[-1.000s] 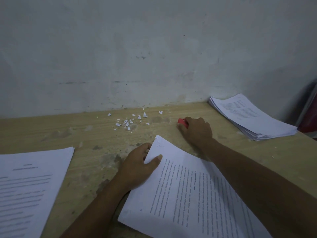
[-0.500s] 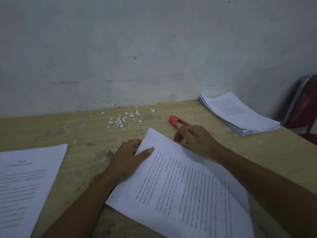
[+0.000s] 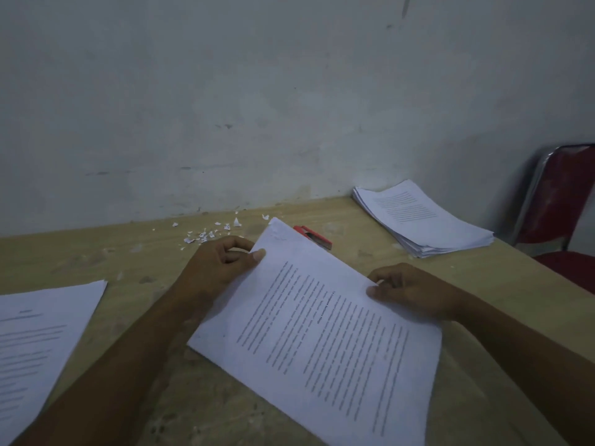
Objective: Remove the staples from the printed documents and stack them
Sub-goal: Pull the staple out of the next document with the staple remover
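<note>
A printed document (image 3: 325,333) lies tilted in the middle of the wooden table (image 3: 135,272). My left hand (image 3: 219,262) pinches its upper left edge, thumb on top. At the document's right edge, my right hand (image 3: 409,289) grips the pages, thumb on top. A red staple remover (image 3: 314,237) lies on the table just beyond the document's top corner, with no hand on it. A stack of printed sheets (image 3: 421,218) sits at the far right by the wall. Another stack of printed pages (image 3: 38,342) lies at the left edge.
Small white paper scraps (image 3: 206,233) are scattered near the wall, left of the staple remover. A grey wall (image 3: 257,107) borders the table's far side. A red chair with a metal frame (image 3: 563,207) stands past the table's right end.
My right hand let go of the red staple remover, left it on the table, and came back to grip the document's right edge. My left hand kept its hold on the upper left edge.
</note>
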Motion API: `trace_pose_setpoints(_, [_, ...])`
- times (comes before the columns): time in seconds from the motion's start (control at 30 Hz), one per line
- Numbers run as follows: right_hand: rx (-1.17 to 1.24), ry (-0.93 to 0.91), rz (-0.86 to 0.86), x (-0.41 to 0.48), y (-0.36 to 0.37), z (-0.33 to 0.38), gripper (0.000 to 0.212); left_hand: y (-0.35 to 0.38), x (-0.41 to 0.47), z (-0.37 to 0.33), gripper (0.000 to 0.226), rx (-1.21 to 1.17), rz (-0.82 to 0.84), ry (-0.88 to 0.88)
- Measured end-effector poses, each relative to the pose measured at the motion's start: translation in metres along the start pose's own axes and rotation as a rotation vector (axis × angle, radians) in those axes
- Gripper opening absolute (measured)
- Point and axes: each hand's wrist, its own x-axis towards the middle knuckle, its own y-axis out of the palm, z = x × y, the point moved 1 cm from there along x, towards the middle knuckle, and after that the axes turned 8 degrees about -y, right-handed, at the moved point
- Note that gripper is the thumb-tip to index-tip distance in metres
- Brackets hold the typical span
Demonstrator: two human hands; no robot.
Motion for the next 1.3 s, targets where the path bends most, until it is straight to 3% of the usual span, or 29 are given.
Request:
trace_pose_setpoints(0.17, [0.175,0.050,-0.213,-0.025,-0.027,-0.021,0.019,0.011,0.021,-0.010,0.019,0.002,0.022,-0.021])
trace_pose_setpoints(0.37, [0.270,0.097,-0.457,-0.044,-0.064,-0.043,0.017,0.063,0.039,-0.017,0.025,-0.236,0.013,-0.110])
trace_pose_setpoints(0.47, [0.282,0.115,-0.549,-0.047,-0.083,-0.053,0.021,0.097,0.038,-0.022,0.028,-0.133,0.070,-0.052])
trace_pose_setpoints(0.57, [0.282,0.179,-0.602,-0.047,-0.099,-0.072,0.011,0.130,0.036,-0.021,0.026,-0.051,0.165,-0.033])
trace_pose_setpoints(0.73, [0.321,0.250,-0.678,-0.036,-0.129,-0.115,0.051,0.178,0.048,-0.017,0.021,0.032,0.279,-0.054])
trace_pose_setpoints(0.8, [0.337,0.259,-0.697,-0.031,-0.142,-0.128,0.042,0.195,0.058,-0.017,0.021,0.061,0.317,-0.045])
trace_pose_setpoints(0.93, [0.260,0.290,-0.748,-0.026,-0.164,-0.136,0.017,0.228,0.081,-0.019,0.021,0.103,0.350,-0.003])
trace_pose_setpoints(1.3, [-0.304,0.315,-0.736,0.000,-0.219,-0.187,0.028,0.293,0.157,-0.008,0.023,0.245,0.092,0.060])
